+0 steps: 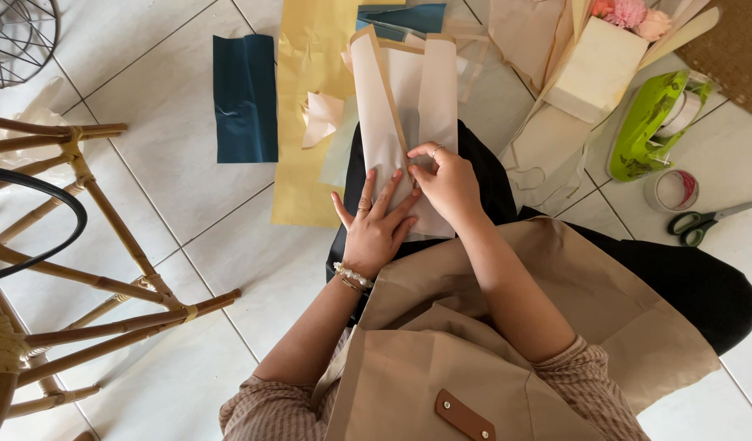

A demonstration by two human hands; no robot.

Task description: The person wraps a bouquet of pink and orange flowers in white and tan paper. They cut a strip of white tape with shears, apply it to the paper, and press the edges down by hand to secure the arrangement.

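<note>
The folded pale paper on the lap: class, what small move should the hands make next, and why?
Probably slide the right hand along the fold to crease it. The left hand lies flat, pinning the pale paper, while the right hand's fingertips pinch its inner edge.

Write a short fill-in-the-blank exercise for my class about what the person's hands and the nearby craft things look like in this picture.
1. The left hand lies flat on a folded sheet of white and tan ____.
2. The right hand pinches the sheet's ____ edge.
3. The scissors on the tiled floor have ____ handles.
4. The dark blue sheet lies to the left of a ____ sheet.

Missing words: paper; right; green; yellow
</note>
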